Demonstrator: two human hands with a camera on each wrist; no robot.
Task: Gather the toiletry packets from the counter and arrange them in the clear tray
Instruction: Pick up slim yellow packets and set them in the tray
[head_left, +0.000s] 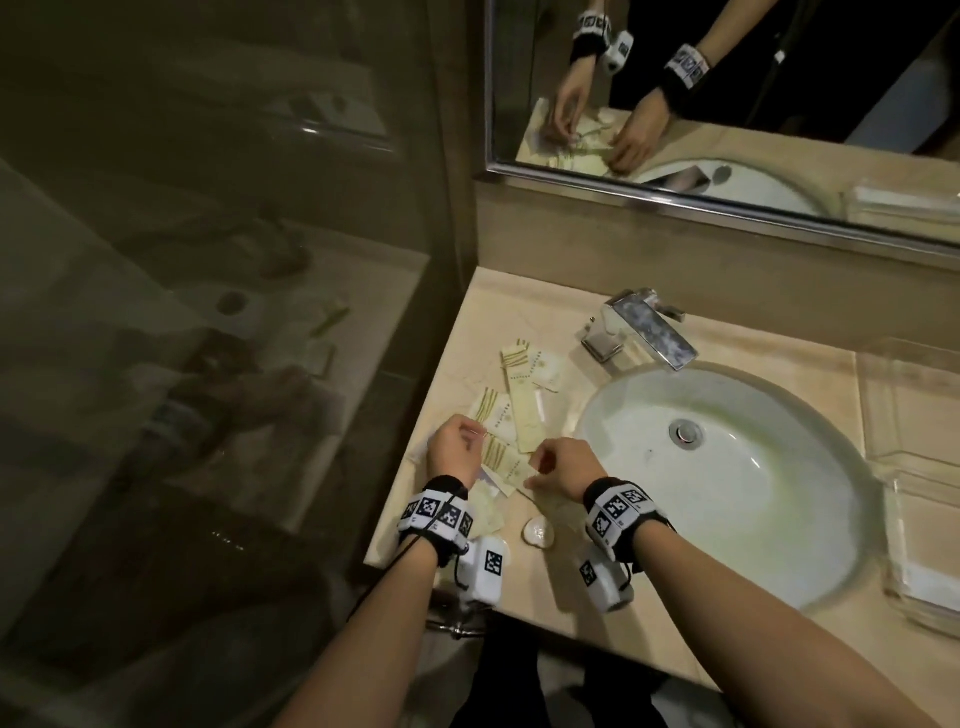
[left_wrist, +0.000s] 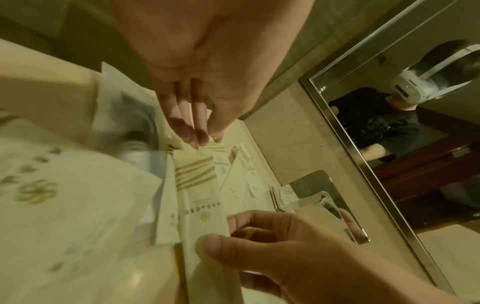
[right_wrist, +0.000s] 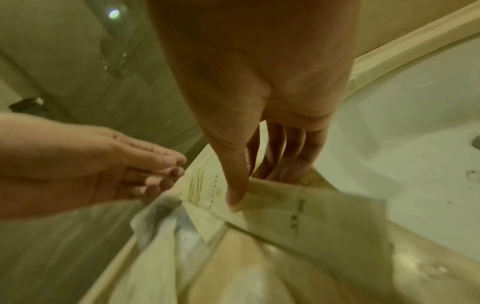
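Observation:
Several cream toiletry packets (head_left: 524, 410) with gold stripes lie scattered on the counter (head_left: 675, 613) left of the sink. My right hand (head_left: 537, 462) pinches the near end of one striped packet (head_left: 506, 465), thumb on top and fingers beneath, as the right wrist view shows (right_wrist: 239, 195). In the left wrist view the straight fingers of my left hand (left_wrist: 202, 137) touch the striped far end of that packet (left_wrist: 200, 195). More packets lie under my left wrist. The clear tray (head_left: 891, 545) stands on the counter at the far right, beyond the sink, away from both hands.
A white sink basin (head_left: 727, 467) with a chrome faucet (head_left: 644, 327) fills the middle of the counter. A small round white item (head_left: 537, 532) lies near the front edge. A glass partition (head_left: 208, 312) bounds the left side, and a mirror (head_left: 727, 104) hangs behind.

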